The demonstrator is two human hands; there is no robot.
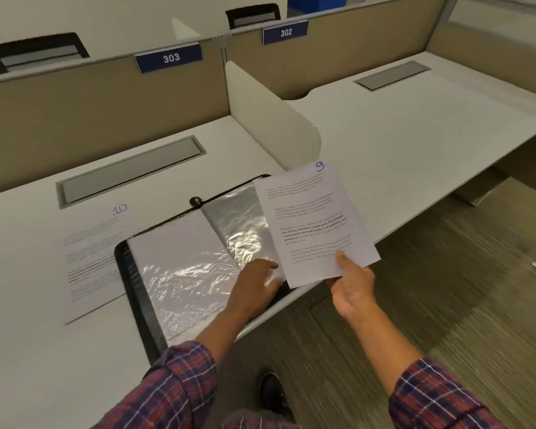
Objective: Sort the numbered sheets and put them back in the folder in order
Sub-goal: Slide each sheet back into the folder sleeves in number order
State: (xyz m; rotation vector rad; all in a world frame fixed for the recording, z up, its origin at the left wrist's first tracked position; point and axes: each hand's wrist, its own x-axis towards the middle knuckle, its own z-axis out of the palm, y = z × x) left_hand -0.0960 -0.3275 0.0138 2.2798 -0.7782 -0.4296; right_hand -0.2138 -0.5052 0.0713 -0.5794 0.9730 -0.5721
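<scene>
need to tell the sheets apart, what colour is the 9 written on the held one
Blue-purple ink, handwritten at the top right corner of sheet 9; head view.

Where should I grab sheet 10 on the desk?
Sheet 10 lies flat, its right edge tucked under the folder. Probably best to pinch the free near-left corner from the left, sliding it off the desk edge if fingers can't get under.

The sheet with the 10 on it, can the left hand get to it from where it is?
Probably yes. The sheet marked 10 lies flat on the desk left of the open folder, uncovered. The left hand rests on the folder, holding nothing.
</scene>
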